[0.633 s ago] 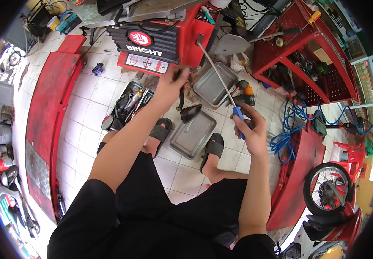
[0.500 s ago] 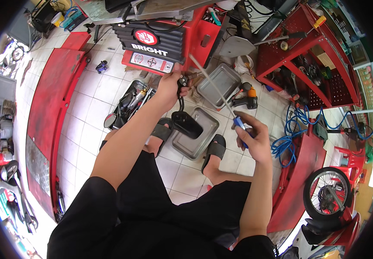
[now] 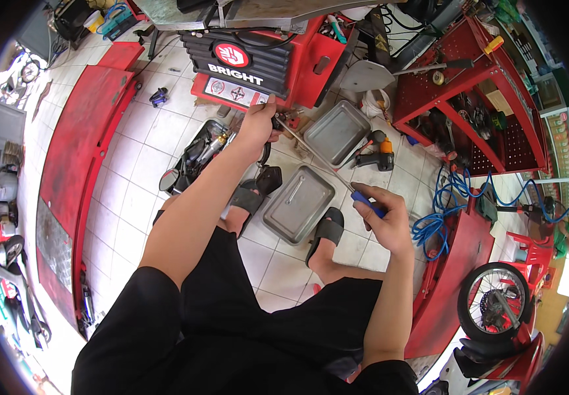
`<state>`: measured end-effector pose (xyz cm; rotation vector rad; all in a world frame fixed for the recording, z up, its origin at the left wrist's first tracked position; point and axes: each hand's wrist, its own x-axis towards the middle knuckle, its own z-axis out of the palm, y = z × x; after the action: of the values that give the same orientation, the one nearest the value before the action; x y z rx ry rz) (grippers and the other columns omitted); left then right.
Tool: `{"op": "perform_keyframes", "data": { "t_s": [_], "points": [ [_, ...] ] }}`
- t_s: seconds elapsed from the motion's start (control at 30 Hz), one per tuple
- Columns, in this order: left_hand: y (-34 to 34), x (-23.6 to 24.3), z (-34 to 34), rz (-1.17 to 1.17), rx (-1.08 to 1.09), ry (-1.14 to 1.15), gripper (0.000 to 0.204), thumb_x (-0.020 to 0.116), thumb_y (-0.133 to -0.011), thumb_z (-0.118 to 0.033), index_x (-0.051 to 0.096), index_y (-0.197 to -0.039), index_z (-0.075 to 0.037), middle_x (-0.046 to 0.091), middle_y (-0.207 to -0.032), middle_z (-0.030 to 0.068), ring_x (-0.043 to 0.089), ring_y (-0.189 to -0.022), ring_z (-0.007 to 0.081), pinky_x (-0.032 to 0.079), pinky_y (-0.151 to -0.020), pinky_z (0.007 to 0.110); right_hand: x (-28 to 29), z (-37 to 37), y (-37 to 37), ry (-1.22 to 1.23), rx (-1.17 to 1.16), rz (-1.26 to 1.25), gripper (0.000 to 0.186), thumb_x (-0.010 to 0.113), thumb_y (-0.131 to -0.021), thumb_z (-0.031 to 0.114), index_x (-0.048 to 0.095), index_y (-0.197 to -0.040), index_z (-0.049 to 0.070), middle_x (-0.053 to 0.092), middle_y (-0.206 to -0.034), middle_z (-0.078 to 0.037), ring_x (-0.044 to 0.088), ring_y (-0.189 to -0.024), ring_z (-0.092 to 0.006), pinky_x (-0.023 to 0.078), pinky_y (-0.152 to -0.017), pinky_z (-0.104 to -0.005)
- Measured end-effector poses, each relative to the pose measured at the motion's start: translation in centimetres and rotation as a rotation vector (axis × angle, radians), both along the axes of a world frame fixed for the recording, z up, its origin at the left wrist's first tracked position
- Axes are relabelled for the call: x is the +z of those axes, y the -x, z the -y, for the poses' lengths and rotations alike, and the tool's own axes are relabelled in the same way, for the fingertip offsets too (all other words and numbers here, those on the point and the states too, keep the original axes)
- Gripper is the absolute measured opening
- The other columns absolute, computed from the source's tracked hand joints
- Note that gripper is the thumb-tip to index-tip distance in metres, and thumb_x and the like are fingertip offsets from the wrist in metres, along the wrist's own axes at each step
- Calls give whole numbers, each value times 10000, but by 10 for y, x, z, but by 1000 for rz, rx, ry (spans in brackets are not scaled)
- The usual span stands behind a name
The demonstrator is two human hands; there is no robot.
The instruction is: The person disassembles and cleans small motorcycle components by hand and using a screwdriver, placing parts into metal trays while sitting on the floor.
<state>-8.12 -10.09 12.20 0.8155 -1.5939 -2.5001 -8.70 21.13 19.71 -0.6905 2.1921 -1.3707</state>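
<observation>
My left hand [image 3: 257, 131] is closed around the clamp end of a black motorcycle mirror [image 3: 269, 179], whose stem and head hang below my fingers. Part of the clamp is hidden by my hand. In my right hand [image 3: 388, 214] is the blue handle of a long screwdriver [image 3: 320, 157]. Its shaft runs up and left across the floor pans, and the tip meets the clamp at my left fingers; exactly what it touches there is too small to tell.
Beneath lie two metal pans, one holding a wrench [image 3: 295, 187] and the other [image 3: 337, 131] beyond it. A cordless drill [image 3: 380, 155], a parts bin [image 3: 199, 155] with a round mirror, and a blue hose [image 3: 439, 227] are around. Red lift platforms [image 3: 74, 158] flank me.
The screwdriver has swung down and left, its tip coming to the clamp in my left hand. The mirror head has turned and shifted up and left, uncovering the wrench in the pan.
</observation>
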Motion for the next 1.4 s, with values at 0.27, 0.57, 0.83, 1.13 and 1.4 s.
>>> {"op": "perform_keyframes", "data": {
  "t_s": [0.27, 0.57, 0.83, 1.13, 1.4],
  "points": [
    [1, 4, -1, 42, 1, 146, 526, 377, -1057, -431, 635, -1036, 27, 554, -718, 30, 402, -561, 83, 316, -490, 238, 2, -2, 0, 16, -11, 16, 317, 683, -853, 30, 685, -1170, 10, 657, -842, -69, 507, -570, -74, 406, -511, -234],
    [0, -28, -4, -142, 38, 952, 480, 389, -1065, -319, 683, -913, 29, 585, -644, 68, 495, -526, 154, 408, -536, 333, 5, -3, -5, -22, -44, 324, 365, 673, -867, 25, 653, -1232, 12, 636, -773, -33, 510, -536, -80, 405, -485, -243],
    [-3, -25, 6, -66, 38, 1166, 450, 405, -1049, -297, 679, -911, 32, 612, -654, 145, 585, -581, 271, 445, -591, 396, -5, 17, -44, -346, 28, -751, 448, 703, -749, 33, 693, -1183, 141, 639, -778, -49, 580, -576, -258, 503, -549, -353],
    [-4, -34, 17, -8, -5, 876, 421, 412, -1045, -300, 664, -963, 28, 628, -701, 168, 616, -642, 273, 470, -636, 388, -9, 17, -24, 470, -456, 522, 299, 575, -934, 212, 628, -1115, -20, 682, -986, -158, 582, -582, -171, 423, -469, -276],
    [-5, -32, 19, -153, 21, 1251, 414, 405, -1047, -283, 663, -946, 26, 610, -673, 165, 602, -596, 267, 460, -604, 398, -25, 12, -37, -36, -150, 243, 318, 642, -917, 268, 669, -1111, 19, 625, -743, -88, 549, -539, -164, 397, -443, -311]
  ]
}}
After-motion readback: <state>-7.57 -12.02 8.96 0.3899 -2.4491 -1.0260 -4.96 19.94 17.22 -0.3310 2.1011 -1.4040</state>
